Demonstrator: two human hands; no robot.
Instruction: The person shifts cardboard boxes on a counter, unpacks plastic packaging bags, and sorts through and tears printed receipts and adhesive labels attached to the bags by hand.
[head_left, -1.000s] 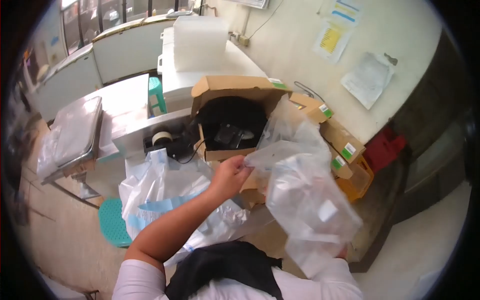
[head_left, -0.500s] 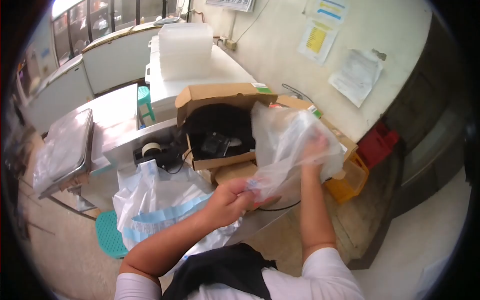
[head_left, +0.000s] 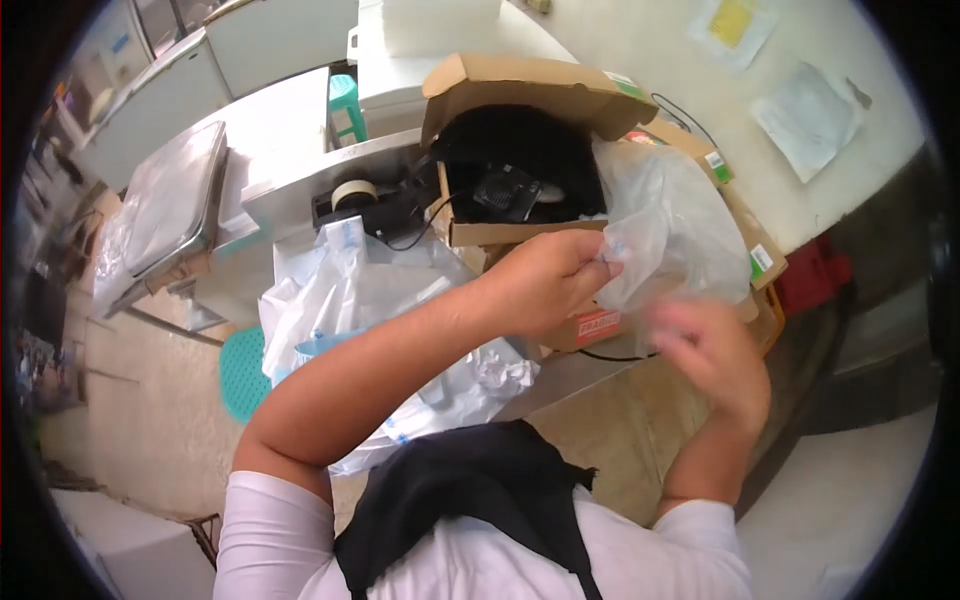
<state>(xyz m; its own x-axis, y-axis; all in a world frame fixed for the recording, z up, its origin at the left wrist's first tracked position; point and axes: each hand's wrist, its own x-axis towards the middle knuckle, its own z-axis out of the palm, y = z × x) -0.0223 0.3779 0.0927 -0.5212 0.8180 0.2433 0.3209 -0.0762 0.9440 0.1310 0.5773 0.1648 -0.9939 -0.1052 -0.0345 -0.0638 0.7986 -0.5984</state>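
My left hand pinches the rim of a clear plastic bag, which puffs out to the right over the cardboard boxes. Just below the bag is my right hand, its fingertips smeared by motion, so I cannot tell whether it grips the film. Behind my left hand stands an open cardboard box with black material and a small black device inside. Crumpled white plastic bags with blue print lie under my left forearm.
A tape dispenser sits left of the box. Farther left is a plastic-wrapped metal platform. A green stool stands below, and a red crate is at the right by the wall.
My right hand has come out of the clear bag and down toward me. My left hand keeps hold of the rim, now farther right in view. The camera has tilted down.
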